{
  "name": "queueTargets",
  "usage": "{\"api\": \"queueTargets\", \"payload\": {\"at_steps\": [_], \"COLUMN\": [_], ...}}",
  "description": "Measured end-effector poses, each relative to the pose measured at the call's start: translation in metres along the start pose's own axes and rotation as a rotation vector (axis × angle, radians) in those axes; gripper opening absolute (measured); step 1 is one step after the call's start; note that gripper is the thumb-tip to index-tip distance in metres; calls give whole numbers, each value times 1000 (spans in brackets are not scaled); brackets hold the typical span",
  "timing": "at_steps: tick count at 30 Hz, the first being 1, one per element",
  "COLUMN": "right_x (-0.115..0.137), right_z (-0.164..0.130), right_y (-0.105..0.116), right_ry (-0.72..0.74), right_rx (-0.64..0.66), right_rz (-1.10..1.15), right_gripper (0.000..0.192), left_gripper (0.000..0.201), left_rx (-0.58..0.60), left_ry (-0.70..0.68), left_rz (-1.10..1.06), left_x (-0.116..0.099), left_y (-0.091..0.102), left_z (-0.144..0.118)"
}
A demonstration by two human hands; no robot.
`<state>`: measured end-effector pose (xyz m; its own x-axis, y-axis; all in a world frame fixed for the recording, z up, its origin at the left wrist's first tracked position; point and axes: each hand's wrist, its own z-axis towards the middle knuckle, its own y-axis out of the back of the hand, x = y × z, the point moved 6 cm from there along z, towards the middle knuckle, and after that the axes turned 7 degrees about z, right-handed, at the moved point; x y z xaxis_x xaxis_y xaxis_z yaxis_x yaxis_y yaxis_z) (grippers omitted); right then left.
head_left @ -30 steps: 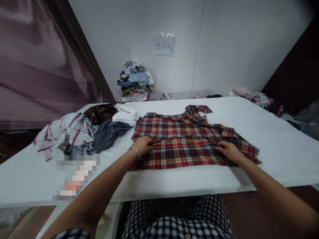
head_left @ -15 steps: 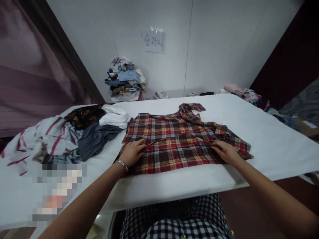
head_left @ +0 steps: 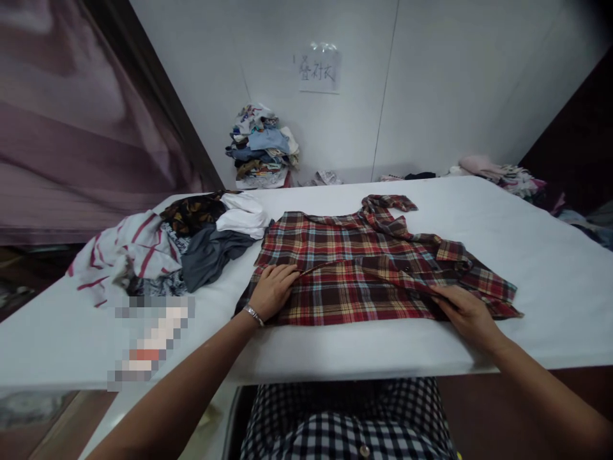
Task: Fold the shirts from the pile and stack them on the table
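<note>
A plaid shirt in red, brown and yellow lies spread on the white table in front of me, with a raised fold running across it. My left hand, a bracelet at its wrist, has its fingers closed on the left end of that fold. At the right end, my right hand pinches the cloth between thumb and fingers. One sleeve sticks out at the far side, and another part is bunched at the right.
Left of the shirt lies a heap of loose clothes, white, grey and striped. A tall clothes stack stands by the wall under a paper sign. More garments lie past the table's back right edge. A blurred patch covers the left front.
The view has shifted, so everything appears farther right. The right hand keeps its pinch on the shirt and the left hand stays at the fold's left end; the shirt has hardly moved.
</note>
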<state>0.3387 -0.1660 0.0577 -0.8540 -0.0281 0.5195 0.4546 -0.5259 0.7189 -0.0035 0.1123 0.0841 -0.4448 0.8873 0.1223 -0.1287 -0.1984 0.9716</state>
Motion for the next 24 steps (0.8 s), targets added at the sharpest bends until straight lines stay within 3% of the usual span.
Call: {"api": "queueTargets", "payload": {"at_steps": [3,6,8,12,16,20,24], "right_x": [1,-1,-2,-2,2,0,-15], "right_z": [-2,-3,-3,-2,0,10,42], "right_y": [3,3,2,0,1,16,30], "right_ry": [41,32,29,-2,-35,-130,-271], "right_rx": [-30,-56,-58,-42,-14,-15,-49], "right_rz": [-3,-15,-28,-62,-80,-31,49], "right_gripper": [21,21,22,24,28,30,29], "left_gripper": [59,65,55,13,16,27,39], "left_rx": [44,80,88,144,78,174,294], "left_ry": [3,-21,-37,-5,-34,33,157], "left_rz": [-34,-50,-43,18,-32,-207,-324], "left_x": [-2,-4,-6,-4,-2,22,54], "left_y": [-1,-2,-1,-2,15,42,51], "left_z": [11,22,27,30,26,28,59]}}
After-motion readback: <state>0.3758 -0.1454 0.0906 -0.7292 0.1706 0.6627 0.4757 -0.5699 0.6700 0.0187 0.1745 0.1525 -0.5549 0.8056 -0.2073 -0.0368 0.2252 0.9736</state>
